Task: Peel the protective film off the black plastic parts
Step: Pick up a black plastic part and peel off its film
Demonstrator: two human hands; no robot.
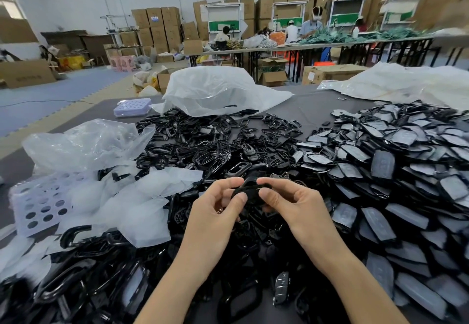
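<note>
Both hands gripped one black part (250,191) crosswise between them, left hand (215,212) and right hand (291,204) pinching opposite ends.

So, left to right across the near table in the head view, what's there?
Perforated tray → peeled film pile → left hand → held black part → right hand → filmed parts heap.

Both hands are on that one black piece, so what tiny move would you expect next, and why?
Probably the right hand picks at the film's edge with a fingertip while the left hand steadies the black part: both pinch it, and no film looks lifted yet.
</note>
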